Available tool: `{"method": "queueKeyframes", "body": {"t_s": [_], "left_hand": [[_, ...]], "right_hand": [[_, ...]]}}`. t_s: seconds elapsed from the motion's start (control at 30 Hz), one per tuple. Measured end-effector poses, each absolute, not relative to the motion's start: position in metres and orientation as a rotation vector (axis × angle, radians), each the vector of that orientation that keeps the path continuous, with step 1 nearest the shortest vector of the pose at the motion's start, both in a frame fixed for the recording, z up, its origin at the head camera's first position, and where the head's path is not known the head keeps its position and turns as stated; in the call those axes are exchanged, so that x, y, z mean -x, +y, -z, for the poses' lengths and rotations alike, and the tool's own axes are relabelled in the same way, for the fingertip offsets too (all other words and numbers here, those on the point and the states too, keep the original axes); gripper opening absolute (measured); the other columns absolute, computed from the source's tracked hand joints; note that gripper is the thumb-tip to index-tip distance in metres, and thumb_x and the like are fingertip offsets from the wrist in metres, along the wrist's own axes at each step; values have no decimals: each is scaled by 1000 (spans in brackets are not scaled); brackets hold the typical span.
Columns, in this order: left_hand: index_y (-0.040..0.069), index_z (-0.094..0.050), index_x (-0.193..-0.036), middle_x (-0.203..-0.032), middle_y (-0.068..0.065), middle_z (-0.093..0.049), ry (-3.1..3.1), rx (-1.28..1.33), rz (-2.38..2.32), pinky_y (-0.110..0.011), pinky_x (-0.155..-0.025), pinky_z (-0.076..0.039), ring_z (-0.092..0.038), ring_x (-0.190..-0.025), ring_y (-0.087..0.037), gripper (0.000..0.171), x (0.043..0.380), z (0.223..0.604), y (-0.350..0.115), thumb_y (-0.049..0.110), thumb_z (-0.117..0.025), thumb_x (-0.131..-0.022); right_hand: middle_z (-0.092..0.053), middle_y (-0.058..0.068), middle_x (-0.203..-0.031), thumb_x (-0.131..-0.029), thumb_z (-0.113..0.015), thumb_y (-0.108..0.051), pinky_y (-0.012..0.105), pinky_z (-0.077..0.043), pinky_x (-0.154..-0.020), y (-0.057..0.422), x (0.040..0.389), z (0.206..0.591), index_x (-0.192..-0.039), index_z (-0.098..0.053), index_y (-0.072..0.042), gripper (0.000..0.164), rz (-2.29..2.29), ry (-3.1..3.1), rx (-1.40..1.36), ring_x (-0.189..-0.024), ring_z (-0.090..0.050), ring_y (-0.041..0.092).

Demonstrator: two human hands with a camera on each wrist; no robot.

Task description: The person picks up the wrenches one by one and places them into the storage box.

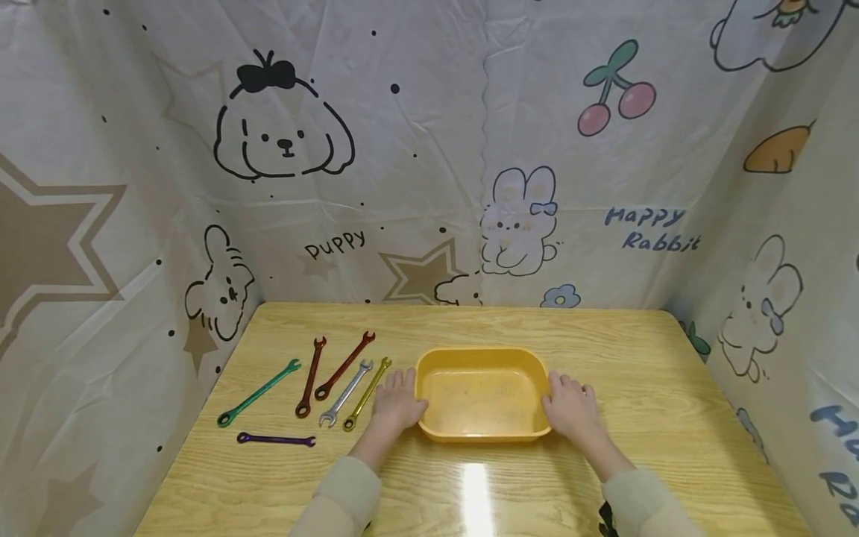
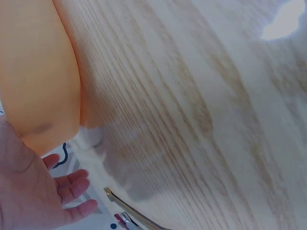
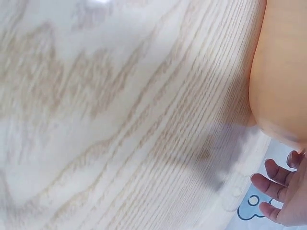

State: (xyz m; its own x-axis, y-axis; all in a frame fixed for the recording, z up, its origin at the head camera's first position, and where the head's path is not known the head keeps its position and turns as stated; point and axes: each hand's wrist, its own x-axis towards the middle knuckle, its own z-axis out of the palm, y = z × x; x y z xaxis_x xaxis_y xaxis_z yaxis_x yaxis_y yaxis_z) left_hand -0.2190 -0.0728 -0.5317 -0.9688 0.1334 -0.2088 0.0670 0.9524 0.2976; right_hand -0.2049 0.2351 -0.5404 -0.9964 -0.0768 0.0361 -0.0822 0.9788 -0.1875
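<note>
A yellow plastic basin (image 1: 483, 434) sits on the wooden table between the two hands. My left hand (image 1: 399, 401) is at its left side, thumb toward the rim; in the left wrist view its fingers (image 2: 74, 187) are extended and spread beside the basin wall (image 2: 43, 72). At the other side is my right hand (image 1: 572, 404), its thumb also by the rim. The right wrist view shows its fingers (image 3: 273, 184) relaxed below the basin's corner. Both thumbs are hidden in the wrist views, so their contact with the rim is unclear.
Left of the basin lie several combination wrenches: green (image 1: 258, 394), dark red (image 1: 311, 379), red (image 1: 345, 367), yellow (image 1: 367, 395) and purple (image 1: 277, 440). A silver open-end wrench (image 1: 345, 394) lies among them. Printed cloth (image 1: 416, 164) hangs behind and beside the table (image 1: 658, 418).
</note>
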Motion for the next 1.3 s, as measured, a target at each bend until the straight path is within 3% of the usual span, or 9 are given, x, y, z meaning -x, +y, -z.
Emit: {"method": "queueKeyframes", "body": {"t_s": [0.57, 1.0, 1.3], "left_hand": [[5, -30, -139, -137, -21, -32, 2882, -155, -453, -54, -102, -24, -26, -129, -37, 64, 208, 529, -80, 35, -52, -88], [5, -30, -141, -139, -21, -31, 2856, -105, -460, -54, -103, -22, -25, -130, -36, 65, 209, 527, -80, 36, -53, -88], [6, -28, -141, -139, -21, -31, 2852, -103, -470, -54, -103, -22, -24, -131, -36, 66, 210, 530, -79, 36, -51, -88]], "right_hand": [[-55, 20, -100, -86, -50, -18, 58, -32, -86, 228, 190, 541, -106, -48, 2, 29, -391, -3063, -123, -95, -53, 39], [-56, 16, -90, -81, -58, -27, 57, -35, -82, 232, 196, 528, -106, -49, 1, 38, -292, -3119, -218, -85, -57, 37], [-55, 20, -99, -86, -56, -30, 58, -33, -86, 232, 211, 525, -113, -49, 1, 41, -249, -3149, -218, -93, -54, 39]]}}
